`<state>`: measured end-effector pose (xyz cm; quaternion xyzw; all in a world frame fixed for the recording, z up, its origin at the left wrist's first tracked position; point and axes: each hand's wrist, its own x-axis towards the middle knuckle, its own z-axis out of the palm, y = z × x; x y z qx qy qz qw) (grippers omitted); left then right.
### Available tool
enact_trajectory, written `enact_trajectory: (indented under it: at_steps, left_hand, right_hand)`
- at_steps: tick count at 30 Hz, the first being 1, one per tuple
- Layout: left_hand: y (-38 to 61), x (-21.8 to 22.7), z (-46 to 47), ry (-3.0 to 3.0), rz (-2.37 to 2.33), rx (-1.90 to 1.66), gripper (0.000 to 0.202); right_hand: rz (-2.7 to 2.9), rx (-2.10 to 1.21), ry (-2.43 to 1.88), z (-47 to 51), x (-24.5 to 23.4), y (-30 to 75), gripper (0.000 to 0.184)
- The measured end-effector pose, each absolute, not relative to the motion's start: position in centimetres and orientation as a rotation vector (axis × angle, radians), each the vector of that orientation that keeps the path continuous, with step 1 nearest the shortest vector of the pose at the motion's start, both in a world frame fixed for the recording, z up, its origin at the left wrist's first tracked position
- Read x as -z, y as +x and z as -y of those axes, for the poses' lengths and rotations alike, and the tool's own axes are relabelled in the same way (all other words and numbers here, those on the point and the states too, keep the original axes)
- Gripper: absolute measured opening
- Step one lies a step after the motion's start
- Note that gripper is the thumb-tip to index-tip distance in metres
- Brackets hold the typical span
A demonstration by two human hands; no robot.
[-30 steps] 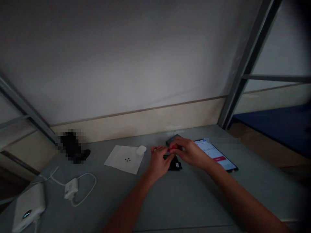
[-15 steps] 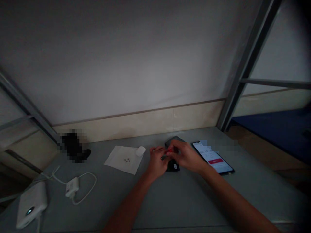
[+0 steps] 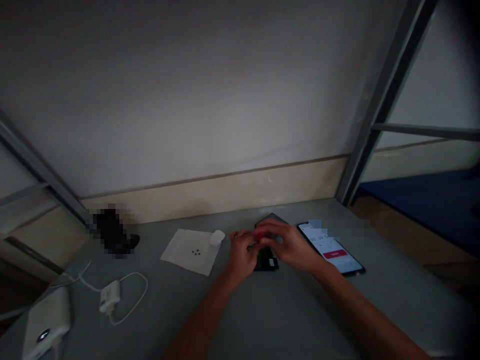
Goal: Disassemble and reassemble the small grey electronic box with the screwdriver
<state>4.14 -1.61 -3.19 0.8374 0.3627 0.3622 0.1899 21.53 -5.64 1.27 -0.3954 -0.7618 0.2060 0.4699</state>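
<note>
My left hand and my right hand meet over a small black device lying on the grey table. Between the fingertips of both hands shows a small red thing, pinched there; the dim light hides what it is. A dark flat piece lies just behind the hands. A lit smartphone lies face up right of my right hand.
A white paper sheet with a few tiny dark screws and a small white case lies to the left. Farther left are a white charger with cable, a white box and a blurred black object. A metal post stands at the right.
Both hands stay together over the black device. The right hand has slid slightly left and lower; the view shifted a little.
</note>
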Motion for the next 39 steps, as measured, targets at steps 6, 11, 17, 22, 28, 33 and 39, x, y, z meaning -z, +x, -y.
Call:
enact_trajectory:
  at_steps: [6,11,17,22,28,33,39]
  left_hand:
    - [4.1,3.0,1.8,2.352,-1.023,-0.991,0.023]
    - [4.1,2.8,1.8,2.376,-0.996,-0.977,0.024]
    - [4.3,2.8,1.8,2.369,-1.003,-0.936,0.021]
    - [4.4,3.2,1.8,2.348,-1.011,-0.953,0.025]
    - [4.4,2.7,1.4,2.18,-0.946,-1.087,0.032]
    - [2.2,2.1,-1.0,1.979,-1.229,-1.339,0.042]
    - [1.0,3.8,-2.3,2.396,-1.351,-0.916,0.029]
  right_hand:
    - [1.837,-0.458,-1.043,5.3,-0.7,21.9,0.011]
    - [1.878,-0.423,-1.121,5.3,-0.5,21.9,0.007]
    - [1.867,-0.488,-1.005,5.4,-0.9,21.7,0.015]
    - [1.811,-0.475,-1.076,5.3,-0.4,21.5,0.015]
    - [1.754,-0.484,-1.113,4.5,0.3,22.2,0.013]
    - [1.879,-0.194,-1.278,2.7,3.0,24.6,0.049]
    - [2.108,-0.112,-1.416,2.1,5.6,26.3,0.072]
